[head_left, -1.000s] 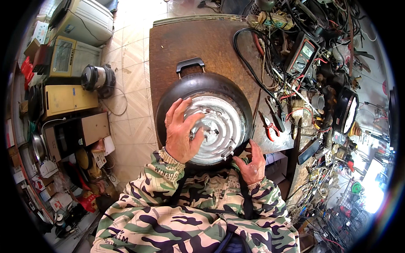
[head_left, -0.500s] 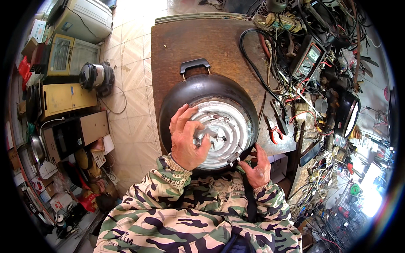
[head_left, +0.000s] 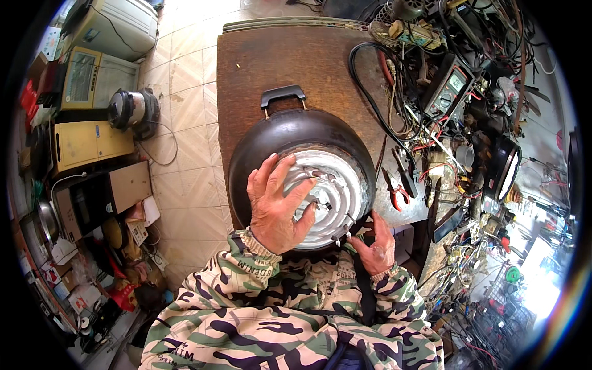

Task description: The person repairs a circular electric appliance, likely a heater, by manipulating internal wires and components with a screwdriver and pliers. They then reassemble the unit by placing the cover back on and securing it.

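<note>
Round black metal pan (head_left: 296, 128), silvery ringed base (head_left: 343, 185) up. Left hand (head_left: 275, 209) over base, fingers spread; right hand (head_left: 377, 246) at pan's edge, whether clamped, cannot tell.

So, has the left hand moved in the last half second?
Yes, slightly rightward: judged against the red-handled pliers, the left hand now has its index fingertip closer to them.

Red pliers (head_left: 392, 190) are lying on the table (head_left: 277, 61). Beyond them, a multimeter (head_left: 449, 91) is resting among tangled cables (head_left: 352, 68). Leftward, a cooker (head_left: 126, 110) is standing beside a yellow cabinet (head_left: 80, 147), its cord (head_left: 176, 145) trailing over the tiles (head_left: 192, 148).
</note>
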`<state>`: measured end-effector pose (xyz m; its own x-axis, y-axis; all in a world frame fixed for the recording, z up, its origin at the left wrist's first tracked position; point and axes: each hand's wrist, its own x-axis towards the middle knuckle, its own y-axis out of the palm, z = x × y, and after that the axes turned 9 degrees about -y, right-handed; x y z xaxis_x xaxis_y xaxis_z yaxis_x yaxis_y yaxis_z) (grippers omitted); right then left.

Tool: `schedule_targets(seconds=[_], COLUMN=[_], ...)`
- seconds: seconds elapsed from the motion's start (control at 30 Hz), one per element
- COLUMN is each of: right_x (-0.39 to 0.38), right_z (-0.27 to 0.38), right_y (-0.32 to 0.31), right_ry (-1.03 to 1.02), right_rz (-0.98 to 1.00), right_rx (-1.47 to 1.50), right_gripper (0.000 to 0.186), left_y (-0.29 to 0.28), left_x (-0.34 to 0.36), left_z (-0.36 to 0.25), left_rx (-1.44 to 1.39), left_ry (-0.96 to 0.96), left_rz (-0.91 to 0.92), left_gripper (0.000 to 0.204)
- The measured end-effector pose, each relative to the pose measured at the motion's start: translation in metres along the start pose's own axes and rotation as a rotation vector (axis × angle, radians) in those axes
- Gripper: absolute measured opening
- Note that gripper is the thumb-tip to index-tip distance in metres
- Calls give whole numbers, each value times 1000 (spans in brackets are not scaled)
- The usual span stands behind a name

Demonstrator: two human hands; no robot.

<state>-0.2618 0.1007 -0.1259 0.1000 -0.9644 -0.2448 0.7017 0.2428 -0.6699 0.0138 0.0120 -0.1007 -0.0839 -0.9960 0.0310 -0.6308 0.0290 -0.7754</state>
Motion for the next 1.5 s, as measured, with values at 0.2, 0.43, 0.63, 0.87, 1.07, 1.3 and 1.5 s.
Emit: schedule_targets(seconds=[0.2,0.43,0.63,0.87,1.07,1.3,1.5], right_x=[0,1,-1,-2,-3,-4,-4], right_z=[-1,3,-5,-9,-8,-11,-11], right_y=[-1,-3,0,3,3,5,5], right_ry=[2,34,-26,-44,-16,5,-3], right_rz=[14,11,-10,-46,-34,-35,-44], right_rx=[4,60,18,51,68,85,56], right_gripper=[86,87,89,88,89,90,92], left_y=[1,4,3,2,2,0,2], left_x=[1,2,2,2,6,10,12], left_z=[-1,-3,-5,-6,-8,-15,-15], left_rx=[19,29,52,86,101,116,145], left_ry=[-13,7,28,72,74,85,87], left_rz=[17,-9,-14,15,42,56,56], left_gripper=[45,45,44,44,45,42,42])
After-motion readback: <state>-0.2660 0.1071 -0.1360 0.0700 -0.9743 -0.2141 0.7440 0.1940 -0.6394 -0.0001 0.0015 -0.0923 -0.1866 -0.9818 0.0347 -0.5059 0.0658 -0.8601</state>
